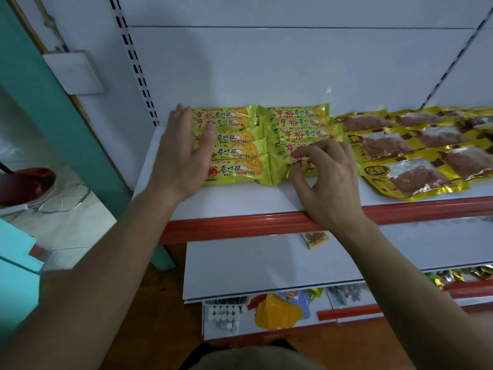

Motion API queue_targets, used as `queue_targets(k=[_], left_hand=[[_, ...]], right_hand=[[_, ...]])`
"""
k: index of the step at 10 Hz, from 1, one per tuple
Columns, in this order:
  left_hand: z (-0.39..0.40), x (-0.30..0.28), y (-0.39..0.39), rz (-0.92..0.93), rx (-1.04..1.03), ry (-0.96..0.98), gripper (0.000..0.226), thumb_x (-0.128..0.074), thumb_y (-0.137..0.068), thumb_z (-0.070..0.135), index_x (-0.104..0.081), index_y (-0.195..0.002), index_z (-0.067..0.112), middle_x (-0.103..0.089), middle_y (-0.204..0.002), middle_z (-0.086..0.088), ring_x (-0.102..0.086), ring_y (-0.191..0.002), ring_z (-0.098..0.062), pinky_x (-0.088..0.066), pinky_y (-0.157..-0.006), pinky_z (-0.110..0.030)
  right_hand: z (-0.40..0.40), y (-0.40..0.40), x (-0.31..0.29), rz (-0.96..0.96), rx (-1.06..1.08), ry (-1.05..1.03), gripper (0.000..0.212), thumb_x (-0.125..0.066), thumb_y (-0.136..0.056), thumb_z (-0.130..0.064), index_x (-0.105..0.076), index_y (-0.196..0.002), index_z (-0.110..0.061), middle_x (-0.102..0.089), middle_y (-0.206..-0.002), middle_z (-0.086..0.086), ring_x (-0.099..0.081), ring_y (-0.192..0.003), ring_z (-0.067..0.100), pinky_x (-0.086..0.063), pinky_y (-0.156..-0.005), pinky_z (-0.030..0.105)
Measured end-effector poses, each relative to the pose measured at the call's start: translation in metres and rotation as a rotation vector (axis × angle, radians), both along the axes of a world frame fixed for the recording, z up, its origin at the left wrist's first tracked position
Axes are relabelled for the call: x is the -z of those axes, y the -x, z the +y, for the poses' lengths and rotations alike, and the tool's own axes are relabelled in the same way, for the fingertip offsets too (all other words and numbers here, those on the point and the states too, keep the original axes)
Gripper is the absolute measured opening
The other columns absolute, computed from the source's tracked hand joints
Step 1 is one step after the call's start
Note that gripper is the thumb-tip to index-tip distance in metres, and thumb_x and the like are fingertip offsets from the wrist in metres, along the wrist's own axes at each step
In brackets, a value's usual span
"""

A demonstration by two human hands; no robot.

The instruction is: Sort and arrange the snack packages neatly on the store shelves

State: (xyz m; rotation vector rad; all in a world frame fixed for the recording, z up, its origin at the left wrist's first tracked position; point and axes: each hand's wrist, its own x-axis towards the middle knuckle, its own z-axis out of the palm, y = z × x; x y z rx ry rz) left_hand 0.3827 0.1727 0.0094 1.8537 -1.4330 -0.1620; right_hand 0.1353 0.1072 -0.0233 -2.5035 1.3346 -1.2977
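Touching ten green packets (234, 152), two hands (184, 158)

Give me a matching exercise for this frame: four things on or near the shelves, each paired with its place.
Things:
1. green-yellow biscuit packs
2. gold packs with clear windows
3. small yellow packet
4. left hand

Places:
A. alone on the shelf below
B. left part of the top shelf
C. flat against the left ends of the biscuit packs
D. right part of the top shelf

Pairs: 1-B, 2-D, 3-A, 4-C
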Motion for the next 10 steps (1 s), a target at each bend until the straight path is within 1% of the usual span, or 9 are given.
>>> queue_targets(k=[1, 3, 4, 5, 6, 7, 8, 9, 10], left_hand=[[0.003, 0.004, 0.029, -0.098, 0.039, 0.028, 0.085, -0.026, -0.094, 0.064, -0.028, -0.157, 0.007, -0.017, -0.168, -0.01, -0.009, -0.156, -0.02, -0.012, -0.126, -0.048], [-0.001, -0.008, 0.081, -0.327, 0.141, 0.049, 0.079, -0.029, -0.095, 0.059, -0.035, -0.154, 0.006, -0.02, -0.167, -0.011, -0.012, -0.156, -0.026, -0.019, -0.121, -0.059], [-0.008, -0.022, 0.111, -0.397, 0.263, 0.011, 0.082, -0.025, -0.093, 0.061, -0.035, -0.153, 0.005, -0.023, -0.166, -0.011, -0.014, -0.156, -0.025, -0.021, -0.121, -0.059], [-0.015, -0.03, 0.151, -0.494, 0.392, -0.008, 0.081, -0.022, -0.092, 0.061, -0.043, -0.149, 0.008, -0.025, -0.166, -0.008, -0.012, -0.156, -0.024, -0.016, -0.123, -0.057], [-0.02, -0.034, 0.193, -0.55, 0.506, -0.029, 0.074, -0.027, -0.095, 0.059, -0.048, -0.147, 0.01, -0.03, -0.164, -0.007, -0.015, -0.156, -0.022, -0.016, -0.124, -0.052], [-0.025, -0.029, 0.228, -0.609, 0.629, -0.096, 0.064, -0.039, -0.103, 0.049, -0.034, -0.156, 0.012, -0.022, -0.167, -0.005, -0.012, -0.156, -0.018, -0.016, -0.125, -0.045], [-0.026, -0.027, 0.26, -0.625, 0.702, -0.122, 0.069, -0.044, -0.103, 0.047, -0.022, -0.16, 0.015, -0.02, -0.168, -0.005, -0.015, -0.155, -0.019, -0.019, -0.125, -0.041], [-0.032, -0.031, 0.29, -0.569, 0.741, -0.157, 0.068, -0.05, -0.102, 0.043, -0.022, -0.159, 0.017, -0.026, -0.166, -0.002, -0.024, -0.152, -0.019, -0.024, -0.12, -0.035], [-0.048, -0.032, 0.314, -0.542, 0.72, -0.189, 0.067, -0.051, -0.101, 0.042, -0.028, -0.157, 0.013, -0.031, -0.163, -0.005, -0.031, -0.148, -0.022, -0.03, -0.118, -0.037]], right_hand=[[-0.003, 0.021, -0.006, 0.104, 0.007, -0.042, 0.036, -0.058, -0.091, -0.038, -0.068, -0.122, -0.022, -0.06, -0.12, 0.003, -0.049, -0.121, 0.031, -0.045, -0.093, 0.052], [-0.003, 0.089, -0.014, 0.323, 0.021, -0.131, 0.068, -0.037, -0.098, -0.054, -0.04, -0.153, -0.014, -0.042, -0.158, 0.006, -0.024, -0.152, 0.029, -0.024, -0.119, 0.06], [-0.005, 0.126, -0.031, 0.427, 0.038, -0.178, 0.071, -0.032, -0.1, -0.057, -0.033, -0.156, -0.013, -0.034, -0.162, 0.006, -0.018, -0.154, 0.026, -0.018, -0.122, 0.059], [0.001, 0.16, -0.048, 0.428, 0.039, -0.2, 0.061, -0.041, -0.103, -0.048, -0.032, -0.155, -0.018, -0.036, -0.161, 0.002, -0.02, -0.153, 0.024, -0.016, -0.119, 0.062], [0.013, 0.194, -0.057, 0.459, 0.058, -0.224, 0.067, -0.035, -0.099, -0.056, -0.029, -0.156, -0.021, -0.036, -0.161, 0.001, -0.023, -0.153, 0.023, -0.019, -0.12, 0.06], [0.025, 0.234, -0.06, 0.489, 0.125, -0.325, 0.072, -0.035, -0.101, -0.06, -0.024, -0.159, -0.019, -0.029, -0.165, 0.001, -0.021, -0.153, 0.022, -0.019, -0.121, 0.057], [0.05, 0.269, -0.068, 0.441, 0.099, -0.363, 0.069, -0.037, -0.101, -0.058, -0.021, -0.16, -0.026, -0.03, -0.164, -0.003, -0.029, -0.15, 0.022, -0.027, -0.12, 0.052], [0.085, 0.291, -0.088, 0.28, 0.099, -0.307, 0.063, -0.055, -0.101, -0.037, -0.03, -0.158, -0.027, -0.043, -0.157, -0.006, -0.05, -0.136, 0.021, -0.036, -0.108, 0.031], [0.13, 0.303, -0.117, 0.115, 0.105, -0.185, 0.059, -0.059, -0.1, -0.037, -0.038, -0.155, -0.03, -0.047, -0.152, -0.016, -0.05, -0.136, 0.009, -0.04, -0.111, 0.034]])
